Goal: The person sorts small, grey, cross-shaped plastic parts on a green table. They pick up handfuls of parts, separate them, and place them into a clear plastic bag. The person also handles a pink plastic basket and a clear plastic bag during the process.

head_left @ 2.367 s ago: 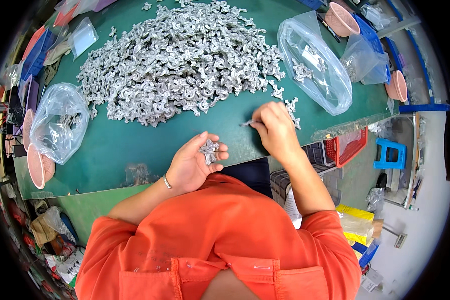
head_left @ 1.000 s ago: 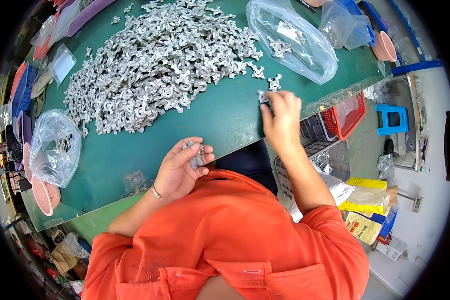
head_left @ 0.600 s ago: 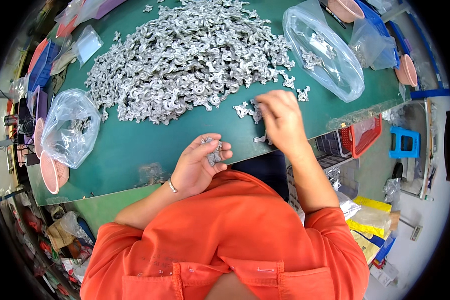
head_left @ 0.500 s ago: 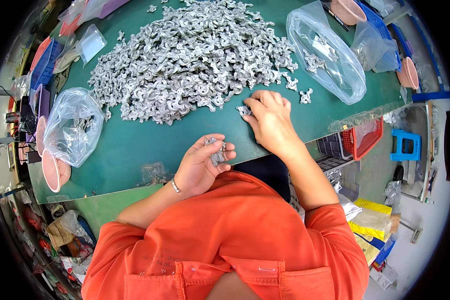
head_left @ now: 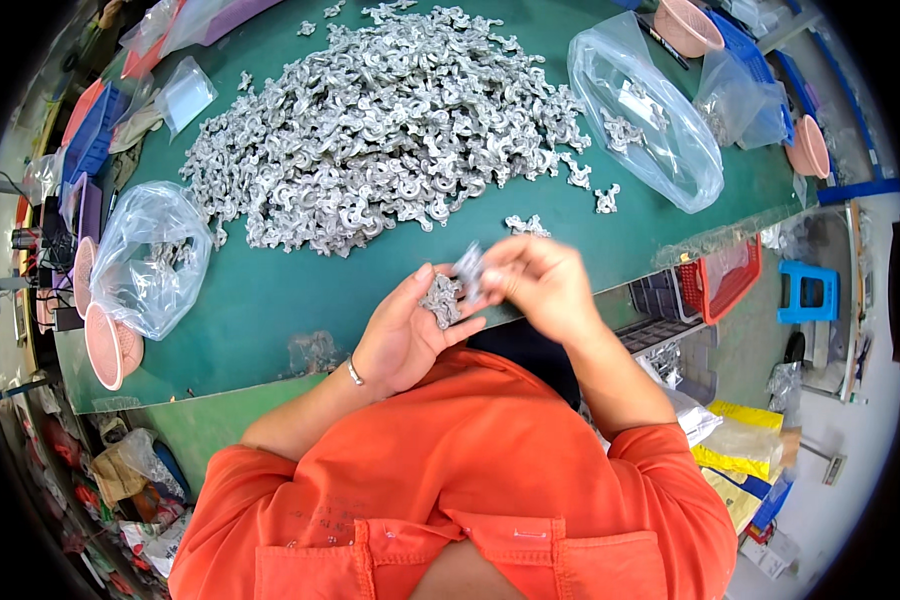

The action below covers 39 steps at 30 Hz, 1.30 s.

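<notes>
A big heap of small grey metal castings (head_left: 360,130) covers the middle of the green table. Near the table's front edge my left hand (head_left: 400,335) is turned palm up, with a few castings (head_left: 442,300) resting in its curled fingers. Just to the right, my right hand (head_left: 545,285) pinches another metal casting (head_left: 468,263), blurred by motion, beside the left fingers. Behind the right hand some castings (head_left: 527,226) lie on the table, apart from the heap; a single casting (head_left: 607,199) lies farther right.
Clear plastic bags with castings inside stand left (head_left: 155,260) and right (head_left: 650,115) of the heap. Pink baskets (head_left: 113,345) sit at the left edge. Beyond the table's right edge are a red crate (head_left: 725,280) and a blue stool (head_left: 808,291).
My right hand has come from the table near the heap to my left hand, bringing a casting. The left hand has opened somewhat, showing the castings in it.
</notes>
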Tool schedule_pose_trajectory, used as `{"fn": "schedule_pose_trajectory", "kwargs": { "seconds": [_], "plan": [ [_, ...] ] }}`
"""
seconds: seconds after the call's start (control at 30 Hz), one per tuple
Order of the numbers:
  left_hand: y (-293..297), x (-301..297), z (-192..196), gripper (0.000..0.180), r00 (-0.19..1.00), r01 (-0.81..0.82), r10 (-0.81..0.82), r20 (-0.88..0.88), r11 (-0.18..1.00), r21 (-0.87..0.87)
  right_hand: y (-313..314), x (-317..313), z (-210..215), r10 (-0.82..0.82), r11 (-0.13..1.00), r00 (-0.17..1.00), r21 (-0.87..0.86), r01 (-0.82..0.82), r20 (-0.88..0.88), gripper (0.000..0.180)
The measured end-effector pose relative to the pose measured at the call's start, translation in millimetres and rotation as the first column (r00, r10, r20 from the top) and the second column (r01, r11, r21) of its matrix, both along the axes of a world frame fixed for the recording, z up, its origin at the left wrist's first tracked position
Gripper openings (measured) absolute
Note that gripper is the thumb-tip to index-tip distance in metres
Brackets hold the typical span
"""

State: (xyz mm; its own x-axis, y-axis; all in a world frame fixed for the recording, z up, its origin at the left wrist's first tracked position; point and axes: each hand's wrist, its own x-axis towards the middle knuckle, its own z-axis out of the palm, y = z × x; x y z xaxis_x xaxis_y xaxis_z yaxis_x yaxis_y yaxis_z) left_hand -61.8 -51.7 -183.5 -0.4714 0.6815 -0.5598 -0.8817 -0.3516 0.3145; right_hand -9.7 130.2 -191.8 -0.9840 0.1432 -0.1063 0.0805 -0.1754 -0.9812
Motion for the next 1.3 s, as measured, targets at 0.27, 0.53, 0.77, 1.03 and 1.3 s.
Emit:
{"fn": "schedule_pose_trajectory", "kwargs": {
  "seconds": [0.27, 0.53, 0.77, 1.03, 1.3],
  "plan": [
    [-14.7, 4.1, -12.9, 0.015, 0.992, 0.1, -0.105, -0.074, 0.993, -0.071, 41.6, -4.4, -7.4, -0.067, 0.467, 0.976, 0.858, 0.215, -0.208, 0.024],
    [-13.8, 4.5, -9.4, 0.012, 0.992, 0.078, -0.083, -0.091, 0.995, -0.06, 63.3, -6.1, 6.4, -0.022, 0.546, 1.0, 0.838, 0.009, 0.004, 0.027],
    [-14.5, 4.1, -11.8, 0.013, 0.992, 0.068, -0.074, -0.099, 0.996, -0.054, 97.1, 15.6, 4.9, 0.123, 0.613, 0.99, 0.79, -0.023, -0.067, 0.023],
    [-8.7, 5.0, -13.7, 0.01, 0.994, 0.072, -0.076, -0.082, 0.996, -0.053, 78.5, 29.2, -4.0, -0.154, 0.55, 0.966, 0.794, 0.258, -0.207, 0.022],
    [-9.6, 4.6, -7.5, 0.007, 0.994, 0.072, -0.077, -0.078, 0.995, -0.066, 71.6, 28.2, -2.5, -0.105, 0.492, 0.981, 0.849, 0.192, -0.161, 0.024]
  ]
}}
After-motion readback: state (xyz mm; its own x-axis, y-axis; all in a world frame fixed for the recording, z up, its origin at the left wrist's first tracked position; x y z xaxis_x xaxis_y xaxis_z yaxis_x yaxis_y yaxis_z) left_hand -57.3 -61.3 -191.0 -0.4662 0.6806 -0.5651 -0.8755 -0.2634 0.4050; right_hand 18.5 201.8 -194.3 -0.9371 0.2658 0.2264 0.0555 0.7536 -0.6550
